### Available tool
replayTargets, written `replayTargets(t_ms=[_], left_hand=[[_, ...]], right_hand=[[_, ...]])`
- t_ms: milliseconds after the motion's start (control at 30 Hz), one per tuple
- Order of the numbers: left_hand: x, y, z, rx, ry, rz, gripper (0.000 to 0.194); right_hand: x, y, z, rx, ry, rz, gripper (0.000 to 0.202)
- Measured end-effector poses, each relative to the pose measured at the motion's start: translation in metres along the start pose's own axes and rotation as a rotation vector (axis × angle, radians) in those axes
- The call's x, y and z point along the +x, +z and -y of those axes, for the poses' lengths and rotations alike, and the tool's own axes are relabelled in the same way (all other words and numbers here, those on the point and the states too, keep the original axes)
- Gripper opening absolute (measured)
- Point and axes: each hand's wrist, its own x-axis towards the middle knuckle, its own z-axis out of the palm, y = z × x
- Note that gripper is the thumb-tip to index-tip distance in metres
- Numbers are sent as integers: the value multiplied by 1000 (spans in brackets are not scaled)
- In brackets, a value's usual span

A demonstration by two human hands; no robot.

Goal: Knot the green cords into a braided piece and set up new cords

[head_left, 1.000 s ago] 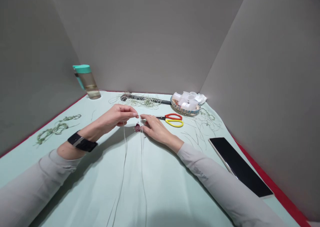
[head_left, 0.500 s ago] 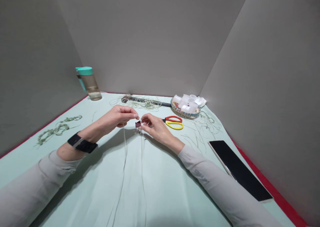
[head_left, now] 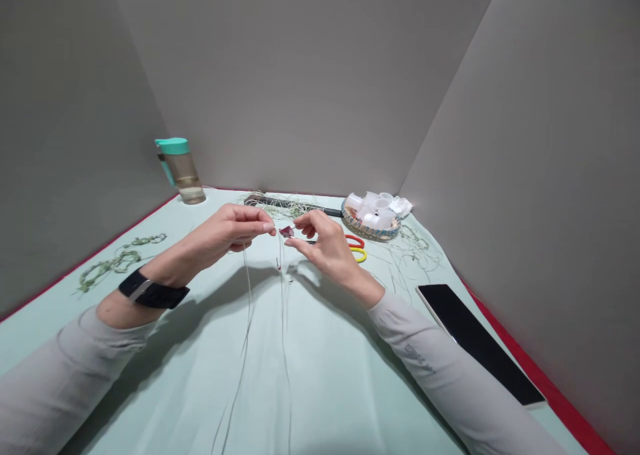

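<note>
My left hand (head_left: 235,229) is closed in a pinch, thumb against fingertips, on thin pale strands (head_left: 249,301) that trail down over the cloth. A small dark red piece (head_left: 287,231) shows at the tips of my right hand (head_left: 323,245), between its thumb and forefinger. The two hands face each other a short way above the table, with the piece between them. Another pale strand (head_left: 284,348) runs down from near the piece. Scissors with red and yellow handles (head_left: 359,249) lie partly hidden behind my right hand.
A woven basket (head_left: 373,231) of white plastic cups stands at the back, beside a dark rod (head_left: 325,210) among tangled strands. Knotted green cords (head_left: 113,263) lie left, near a teal-lidded bottle (head_left: 181,171). A black tablet (head_left: 480,341) lies right on the pale cloth (head_left: 340,388).
My right hand has moved up and a little right, the dark red piece rising with it and now showing more clearly. More of the scissors is covered. My left hand has hardly shifted.
</note>
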Motion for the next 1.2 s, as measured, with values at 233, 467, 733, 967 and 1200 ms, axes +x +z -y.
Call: replayTargets(t_ms=[233,467,733,967,1200], left_hand=[[-24,6,-42,21,54,-71,19],[-39,8,-60,48,101,-97,20],[-40,4,-57,40,107,-101,17],[-44,8,-63,38,122,-66,17],[-47,10,-69,52,130,-101,18]], right_hand=[[5,-16,27,-85,-212,-62,18],[3,-27,57,-62,-212,-74,21],[8,-29,53,122,92,59,15],[6,-32,62,138,-16,49,21],[1,-38,61,-215,-464,-152,19]])
